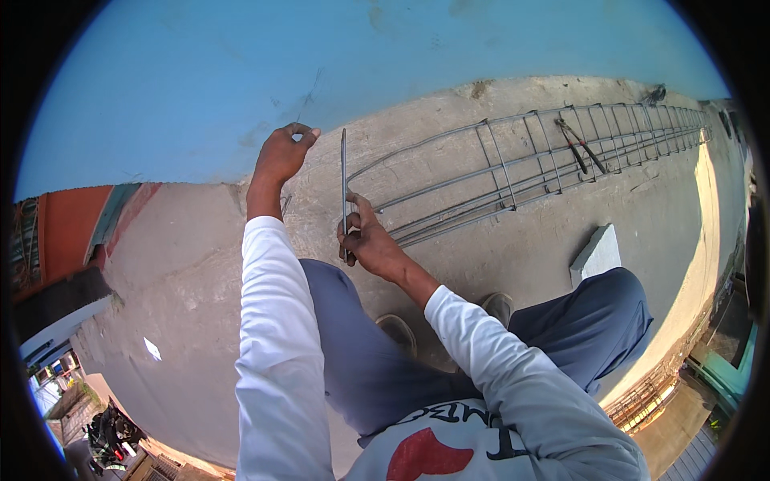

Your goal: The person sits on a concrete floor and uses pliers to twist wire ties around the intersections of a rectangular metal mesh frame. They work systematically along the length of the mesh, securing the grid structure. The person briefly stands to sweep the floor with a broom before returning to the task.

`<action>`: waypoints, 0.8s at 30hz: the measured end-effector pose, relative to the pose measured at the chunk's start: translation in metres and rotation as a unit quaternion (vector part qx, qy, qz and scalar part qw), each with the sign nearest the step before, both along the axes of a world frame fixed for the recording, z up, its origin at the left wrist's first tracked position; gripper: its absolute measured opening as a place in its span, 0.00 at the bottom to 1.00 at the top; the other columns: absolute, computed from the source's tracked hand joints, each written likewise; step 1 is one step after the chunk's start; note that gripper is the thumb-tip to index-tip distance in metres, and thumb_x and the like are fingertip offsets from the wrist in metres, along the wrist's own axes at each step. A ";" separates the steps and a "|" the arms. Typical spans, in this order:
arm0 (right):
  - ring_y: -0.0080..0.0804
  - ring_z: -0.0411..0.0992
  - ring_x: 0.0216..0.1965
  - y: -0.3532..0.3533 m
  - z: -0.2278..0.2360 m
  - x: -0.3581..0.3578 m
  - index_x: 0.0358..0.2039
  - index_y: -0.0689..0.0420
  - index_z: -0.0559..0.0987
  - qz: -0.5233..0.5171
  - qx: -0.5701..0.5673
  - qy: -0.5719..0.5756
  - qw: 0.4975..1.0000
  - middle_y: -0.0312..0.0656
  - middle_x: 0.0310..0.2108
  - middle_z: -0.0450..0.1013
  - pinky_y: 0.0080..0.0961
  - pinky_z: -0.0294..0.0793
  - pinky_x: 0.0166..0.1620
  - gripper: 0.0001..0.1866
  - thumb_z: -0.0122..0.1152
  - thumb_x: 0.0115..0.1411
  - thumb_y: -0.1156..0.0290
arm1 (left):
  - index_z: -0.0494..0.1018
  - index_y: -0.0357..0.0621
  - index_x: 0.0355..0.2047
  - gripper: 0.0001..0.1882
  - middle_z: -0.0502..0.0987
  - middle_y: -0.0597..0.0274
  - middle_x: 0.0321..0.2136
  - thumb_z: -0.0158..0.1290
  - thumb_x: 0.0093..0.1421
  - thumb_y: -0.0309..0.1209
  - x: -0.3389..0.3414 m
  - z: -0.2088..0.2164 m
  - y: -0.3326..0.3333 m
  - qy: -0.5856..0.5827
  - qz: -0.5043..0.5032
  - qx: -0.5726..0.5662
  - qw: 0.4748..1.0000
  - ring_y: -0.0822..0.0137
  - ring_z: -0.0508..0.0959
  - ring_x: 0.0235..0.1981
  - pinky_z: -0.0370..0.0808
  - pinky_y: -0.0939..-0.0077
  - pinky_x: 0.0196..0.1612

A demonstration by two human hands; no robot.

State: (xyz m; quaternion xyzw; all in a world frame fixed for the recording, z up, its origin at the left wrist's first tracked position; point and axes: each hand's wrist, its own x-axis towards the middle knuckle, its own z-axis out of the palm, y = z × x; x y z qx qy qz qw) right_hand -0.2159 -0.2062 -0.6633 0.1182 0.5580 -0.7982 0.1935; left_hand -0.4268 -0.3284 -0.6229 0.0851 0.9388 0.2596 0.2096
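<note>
My left hand (282, 160) is raised beside the blue wall, its fingertips pinched together. Thin dark strands of wire (309, 94) rise from the pinch. My right hand (375, 244) grips a flat metal stirrup (344, 172), seen edge-on and standing upright, at the near end of a long rebar cage (497, 164). The cage lies on the concrete floor and runs away to the right, with stirrups spaced along its bars. Pincers (582, 147) with red and black handles rest on the cage. Whether the stirrup touches the bar ends cannot be made out.
A blue wall (241, 72) borders the concrete floor (184, 297) on the far side. A pale block (596, 255) stands by my right knee. My shoes (397, 333) are below the cage. A white scrap (151, 349) lies at left; more rebar (646, 401) sits lower right.
</note>
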 end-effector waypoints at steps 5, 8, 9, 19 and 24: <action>0.27 0.71 0.27 -0.002 0.007 0.009 0.70 0.59 0.48 0.009 0.028 0.010 1.000 0.41 0.35 0.68 0.24 0.71 0.28 0.39 0.52 0.62 0.83 | 0.78 0.44 0.54 0.33 0.80 0.43 0.49 0.56 0.61 0.58 0.004 -0.012 0.002 -0.005 0.000 0.025 1.000 0.45 0.78 0.55 0.71 0.56 0.58; 0.27 0.69 0.27 -0.001 0.004 0.014 0.71 0.58 0.48 0.025 0.033 0.010 0.999 0.41 0.35 0.68 0.25 0.69 0.28 0.39 0.52 0.62 0.82 | 0.80 0.43 0.49 0.30 0.82 0.47 0.46 0.57 0.61 0.56 0.004 -0.020 -0.003 -0.030 -0.019 0.042 0.998 0.49 0.80 0.51 0.72 0.57 0.55; 0.26 0.69 0.26 0.001 0.002 0.016 0.71 0.58 0.49 0.030 0.035 0.009 0.999 0.41 0.35 0.68 0.25 0.69 0.28 0.39 0.52 0.62 0.82 | 0.81 0.42 0.47 0.28 0.83 0.48 0.44 0.58 0.61 0.54 0.003 -0.022 -0.003 -0.054 -0.020 0.046 0.997 0.51 0.80 0.49 0.73 0.58 0.54; 0.27 0.69 0.28 -0.013 -0.023 0.037 0.73 0.53 0.51 0.070 0.086 -0.044 0.993 0.41 0.32 0.68 0.26 0.70 0.32 0.41 0.53 0.61 0.80 | 0.84 0.40 0.36 0.17 0.85 0.56 0.34 0.63 0.59 0.43 -0.005 -0.062 -0.022 -0.155 -0.069 0.018 0.985 0.59 0.81 0.40 0.74 0.62 0.50; 0.27 0.67 0.29 -0.015 -0.050 0.046 0.74 0.53 0.50 0.066 0.101 -0.030 0.992 0.40 0.27 0.67 0.27 0.69 0.35 0.41 0.51 0.61 0.79 | 0.84 0.41 0.34 0.13 0.85 0.57 0.34 0.64 0.58 0.39 -0.001 -0.063 -0.013 -0.182 -0.079 -0.010 0.980 0.60 0.81 0.41 0.74 0.63 0.51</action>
